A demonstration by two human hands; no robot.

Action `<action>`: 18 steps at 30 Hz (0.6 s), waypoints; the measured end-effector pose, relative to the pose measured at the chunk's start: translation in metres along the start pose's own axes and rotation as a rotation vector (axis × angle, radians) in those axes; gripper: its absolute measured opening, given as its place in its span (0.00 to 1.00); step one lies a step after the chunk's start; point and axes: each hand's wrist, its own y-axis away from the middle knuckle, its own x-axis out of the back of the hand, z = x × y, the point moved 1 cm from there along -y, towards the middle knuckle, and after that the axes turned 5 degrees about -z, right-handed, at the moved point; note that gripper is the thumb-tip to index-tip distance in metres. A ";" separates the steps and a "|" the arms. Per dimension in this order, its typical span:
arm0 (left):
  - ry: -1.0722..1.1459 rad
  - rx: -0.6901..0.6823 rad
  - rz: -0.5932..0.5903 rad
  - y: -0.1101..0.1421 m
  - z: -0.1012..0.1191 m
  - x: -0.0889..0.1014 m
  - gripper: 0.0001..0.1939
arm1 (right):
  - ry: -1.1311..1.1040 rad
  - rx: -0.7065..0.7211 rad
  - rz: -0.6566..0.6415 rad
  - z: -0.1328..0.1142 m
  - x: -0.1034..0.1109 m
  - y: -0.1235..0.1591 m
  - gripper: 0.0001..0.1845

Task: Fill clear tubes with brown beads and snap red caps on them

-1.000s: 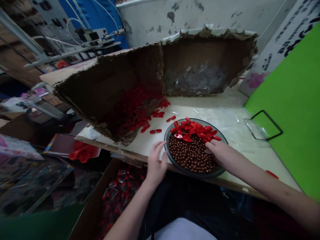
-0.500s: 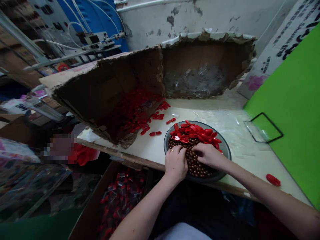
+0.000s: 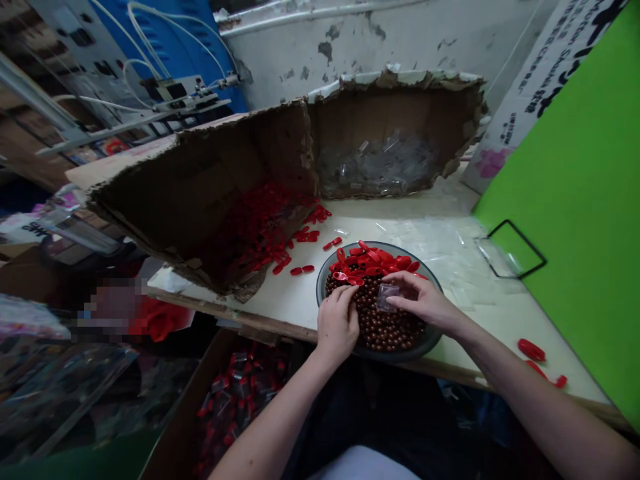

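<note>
My right hand (image 3: 425, 300) pinches a small clear plastic container (image 3: 387, 298) between thumb and fingers, just above the dark brown round beads (image 3: 387, 333). These beads fill the near part of a round grey basin (image 3: 430, 345). My left hand (image 3: 339, 321) rests at the basin's left side, fingers curled together and tips down at the beads; whatever they hold is hidden. Glossy red plastic pieces (image 3: 383, 259) with oval openings are heaped at the far side of the basin, close beyond both hands.
Behind stands a torn cardboard box (image 3: 280, 127), with red pieces (image 3: 265, 220) and clear containers (image 3: 385, 163) inside. A green panel (image 3: 565, 200) borders the white table (image 3: 450, 207) on the right. Below left, a carton holds red-and-clear pieces (image 3: 240, 387). Loose red pieces (image 3: 531, 349) lie far right.
My right hand has lifted slightly from the beads, and a clear container now shows in its fingers. My left hand stays at the beads. The whole view has shifted a little.
</note>
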 end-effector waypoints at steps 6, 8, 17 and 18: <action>-0.132 -0.029 -0.004 0.002 -0.002 -0.006 0.18 | 0.589 -0.050 0.004 -0.001 0.002 0.009 0.17; -0.150 -0.034 0.006 0.003 -0.003 -0.008 0.18 | 0.766 -0.053 -0.034 -0.003 0.002 0.012 0.18; -0.147 -0.033 0.004 0.005 -0.006 -0.010 0.19 | 1.208 0.108 -0.320 -0.003 -0.002 0.001 0.19; -0.146 -0.033 0.000 0.005 -0.006 -0.010 0.19 | 1.246 0.117 -0.312 -0.001 -0.003 -0.002 0.17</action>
